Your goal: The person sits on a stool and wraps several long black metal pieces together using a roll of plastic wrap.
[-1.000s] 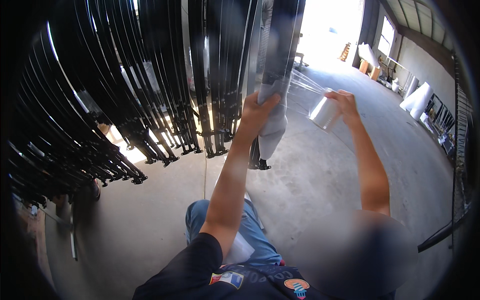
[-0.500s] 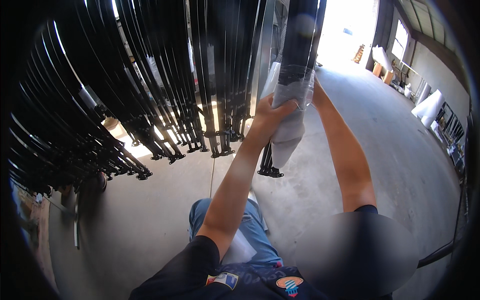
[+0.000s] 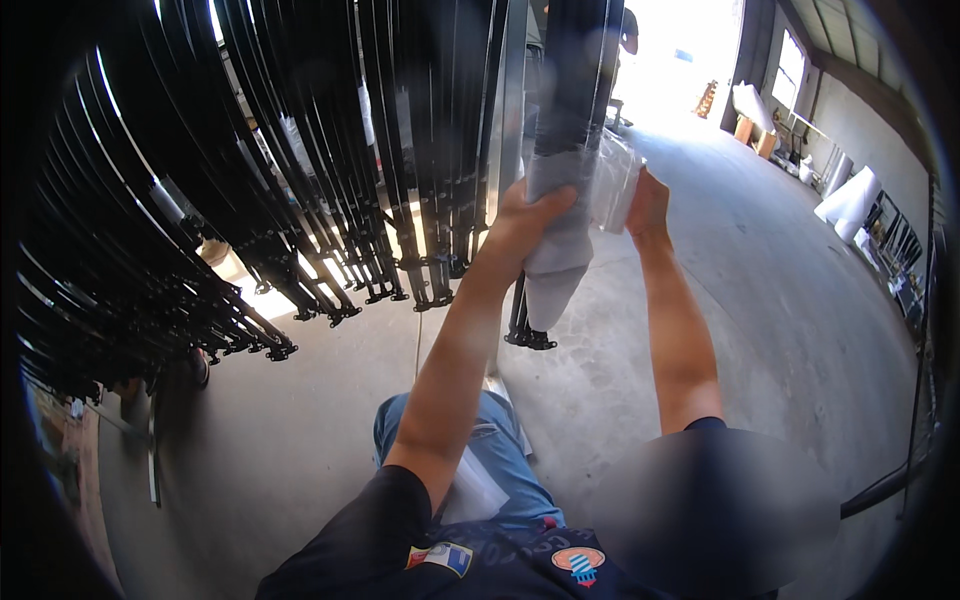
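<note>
A bundle of long black metal bars (image 3: 572,90) hangs upright before me, its lower part wrapped in a white foam sheet (image 3: 555,285). My left hand (image 3: 532,218) is closed round the wrapped part, with the thumb lying across the foam. To the right of the bundle, my right hand (image 3: 649,205) grips a roll of clear plastic film (image 3: 614,182), whose far side meets the wrapping. Some of its fingers are hidden behind the roll. Below the foam the black bar ends with small brackets (image 3: 530,338) stick out.
Many more black bars (image 3: 400,200) hang in rows on the left, close to my left arm. Another person (image 3: 628,32) stands by the bright doorway. White rolls (image 3: 850,205) and other stock line the right wall. A white sheet (image 3: 473,490) lies at my lap.
My right hand has come from behind the bundle out to its right side, bringing the film roll into view. The left hand keeps its hold. A person has appeared near the doorway.
</note>
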Demonstrator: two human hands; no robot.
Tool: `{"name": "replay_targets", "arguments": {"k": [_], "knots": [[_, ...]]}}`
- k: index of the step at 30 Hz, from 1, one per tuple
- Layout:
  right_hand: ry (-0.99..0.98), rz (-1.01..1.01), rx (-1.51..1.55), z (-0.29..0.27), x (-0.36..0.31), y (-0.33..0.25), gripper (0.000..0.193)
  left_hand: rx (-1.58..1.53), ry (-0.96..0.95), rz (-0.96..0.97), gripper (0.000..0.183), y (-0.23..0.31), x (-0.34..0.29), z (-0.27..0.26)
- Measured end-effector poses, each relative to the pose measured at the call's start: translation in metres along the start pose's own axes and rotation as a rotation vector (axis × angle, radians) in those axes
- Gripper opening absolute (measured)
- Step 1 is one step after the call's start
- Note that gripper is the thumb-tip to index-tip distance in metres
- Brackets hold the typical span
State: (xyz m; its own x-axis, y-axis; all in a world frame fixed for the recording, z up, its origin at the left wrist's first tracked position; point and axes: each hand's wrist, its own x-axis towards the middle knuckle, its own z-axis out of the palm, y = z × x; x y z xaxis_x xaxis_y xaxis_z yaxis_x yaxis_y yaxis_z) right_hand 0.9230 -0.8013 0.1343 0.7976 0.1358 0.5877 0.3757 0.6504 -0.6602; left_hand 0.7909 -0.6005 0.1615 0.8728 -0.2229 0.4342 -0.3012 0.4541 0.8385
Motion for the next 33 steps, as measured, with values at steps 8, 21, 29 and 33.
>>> {"name": "replay_targets", "arguments": {"k": [8, 21, 29, 33], "knots": [[-0.103, -0.082, 0.319, 0.062, -0.018, 0.014, 0.044, -0.038, 0.06, -0.021, 0.032, -0.003, 0.0, 0.009], [-0.113, 0.109, 0.106, 0.056, -0.031, 0.011, 0.037, -0.058, 0.07, 0.026, 0.031, -0.011, 0.004, 0.011], [-0.104, 0.163, -0.077, 0.089, -0.039, 0.0, 0.042, -0.049, 0.091, -0.006, 0.03, 0.004, -0.007, 0.021], [-0.063, 0.053, -0.153, 0.085, -0.025, -0.001, 0.049, -0.021, 0.098, 0.045, 0.029, -0.002, -0.003, 0.013]]}}
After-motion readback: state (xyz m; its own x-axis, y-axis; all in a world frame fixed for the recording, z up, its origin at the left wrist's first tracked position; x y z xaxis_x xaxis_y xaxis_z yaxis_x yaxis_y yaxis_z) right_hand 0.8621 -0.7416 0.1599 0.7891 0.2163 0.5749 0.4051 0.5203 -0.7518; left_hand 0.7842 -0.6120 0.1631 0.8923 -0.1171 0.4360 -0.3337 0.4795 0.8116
